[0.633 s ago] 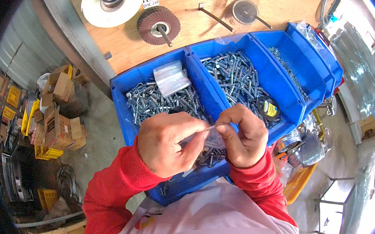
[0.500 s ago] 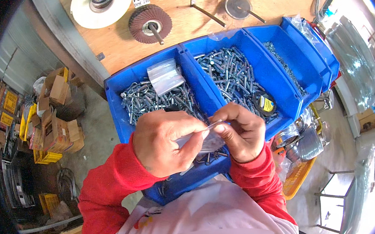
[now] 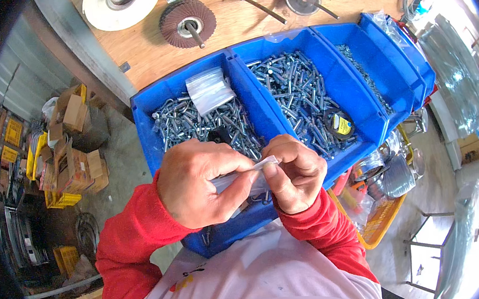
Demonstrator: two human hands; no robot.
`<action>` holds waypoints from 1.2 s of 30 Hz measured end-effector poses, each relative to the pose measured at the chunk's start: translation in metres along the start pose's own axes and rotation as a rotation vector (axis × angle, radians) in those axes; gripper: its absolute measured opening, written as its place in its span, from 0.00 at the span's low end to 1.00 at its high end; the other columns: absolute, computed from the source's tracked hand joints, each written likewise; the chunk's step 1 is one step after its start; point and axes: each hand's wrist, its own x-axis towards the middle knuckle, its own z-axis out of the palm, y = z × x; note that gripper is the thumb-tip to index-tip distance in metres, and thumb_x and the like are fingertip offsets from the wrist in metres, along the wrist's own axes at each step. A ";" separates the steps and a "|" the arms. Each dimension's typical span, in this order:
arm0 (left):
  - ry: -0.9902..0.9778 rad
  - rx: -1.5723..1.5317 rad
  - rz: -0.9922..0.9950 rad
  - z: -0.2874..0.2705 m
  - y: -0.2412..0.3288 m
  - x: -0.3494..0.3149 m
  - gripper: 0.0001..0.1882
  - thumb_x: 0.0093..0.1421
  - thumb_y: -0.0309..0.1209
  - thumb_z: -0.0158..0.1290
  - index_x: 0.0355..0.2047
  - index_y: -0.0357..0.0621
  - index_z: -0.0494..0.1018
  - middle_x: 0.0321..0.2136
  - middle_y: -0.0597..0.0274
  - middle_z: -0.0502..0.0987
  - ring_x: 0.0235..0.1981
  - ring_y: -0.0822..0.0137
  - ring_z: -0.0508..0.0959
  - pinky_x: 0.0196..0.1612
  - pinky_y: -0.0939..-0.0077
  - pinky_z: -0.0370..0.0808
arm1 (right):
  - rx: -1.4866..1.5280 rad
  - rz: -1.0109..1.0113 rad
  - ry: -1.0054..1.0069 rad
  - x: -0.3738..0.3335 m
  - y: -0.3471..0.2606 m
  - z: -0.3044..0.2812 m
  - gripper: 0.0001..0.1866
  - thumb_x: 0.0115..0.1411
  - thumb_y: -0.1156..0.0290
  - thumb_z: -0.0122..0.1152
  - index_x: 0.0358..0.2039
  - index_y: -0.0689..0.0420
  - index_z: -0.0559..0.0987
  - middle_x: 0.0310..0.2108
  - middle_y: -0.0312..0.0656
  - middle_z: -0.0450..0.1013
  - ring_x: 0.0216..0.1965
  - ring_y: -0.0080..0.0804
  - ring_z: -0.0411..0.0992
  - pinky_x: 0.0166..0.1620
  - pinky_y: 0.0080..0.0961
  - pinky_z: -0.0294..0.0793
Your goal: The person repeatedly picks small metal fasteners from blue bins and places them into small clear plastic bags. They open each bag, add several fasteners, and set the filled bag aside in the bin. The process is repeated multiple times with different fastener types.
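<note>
Both hands pinch the top edge of a small clear plastic bag [image 3: 265, 162] over the front of the leftmost blue bin. My left hand [image 3: 201, 181] grips it between thumb and forefinger. At the bag's other end, my right hand [image 3: 295, 173] pinches with thumb and curled fingers. Most of the bag lies hidden behind my hands. Below and beyond them, the left blue bin [image 3: 145, 121] holds loose bolts [image 3: 183, 120] with a stack of flat clear bags [image 3: 210, 90] on top. A black object, partly covered by my left hand, lies among the bolts.
A second blue bin [image 3: 282, 117] holds more bolts and a yellow-and-black tape measure [image 3: 340, 125]. More blue bins continue rightward. A wooden board with a flap disc [image 3: 187, 23] stands behind. Cardboard boxes [image 3: 70, 164] are on the left floor; a yellow basket [image 3: 385, 219] sits lower right.
My hands, still pinching the bag, have shifted slightly left. More of the bag's top edge shows between my fingers. The view has moved a little, with the board higher in it.
</note>
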 end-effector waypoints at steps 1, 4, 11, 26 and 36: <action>0.003 0.001 -0.007 0.001 0.000 0.000 0.02 0.54 0.25 0.61 0.25 0.42 0.79 0.21 0.57 0.79 0.21 0.55 0.80 0.26 0.65 0.72 | -0.027 -0.007 -0.003 0.000 -0.001 0.000 0.05 0.59 0.77 0.64 0.30 0.64 0.77 0.30 0.47 0.77 0.32 0.33 0.73 0.38 0.29 0.72; 0.020 0.046 0.018 0.000 0.001 0.000 0.02 0.54 0.26 0.61 0.26 0.42 0.79 0.21 0.57 0.79 0.21 0.55 0.79 0.27 0.63 0.71 | 0.015 0.024 -0.018 0.001 -0.002 0.000 0.04 0.58 0.78 0.66 0.29 0.64 0.79 0.30 0.46 0.78 0.29 0.33 0.75 0.35 0.28 0.73; -0.006 0.042 -0.001 -0.001 -0.002 -0.002 0.03 0.55 0.26 0.61 0.25 0.43 0.79 0.20 0.58 0.79 0.21 0.55 0.79 0.27 0.63 0.70 | 0.027 0.063 0.092 0.002 -0.004 -0.005 0.03 0.59 0.79 0.65 0.29 0.63 0.80 0.29 0.45 0.78 0.30 0.33 0.76 0.35 0.26 0.73; 0.035 -0.004 0.047 -0.007 -0.009 -0.006 0.03 0.58 0.26 0.61 0.27 0.43 0.80 0.23 0.59 0.82 0.23 0.58 0.81 0.29 0.67 0.73 | -0.001 0.018 0.099 0.008 -0.018 -0.012 0.03 0.62 0.80 0.63 0.31 0.64 0.77 0.31 0.43 0.77 0.31 0.27 0.72 0.37 0.23 0.70; 0.148 -0.096 -0.020 -0.001 -0.015 -0.010 0.05 0.60 0.26 0.61 0.28 0.38 0.82 0.19 0.54 0.79 0.18 0.58 0.79 0.23 0.68 0.71 | -0.002 0.029 0.181 0.009 -0.022 -0.019 0.05 0.64 0.77 0.63 0.32 0.64 0.77 0.30 0.41 0.75 0.31 0.24 0.69 0.37 0.21 0.68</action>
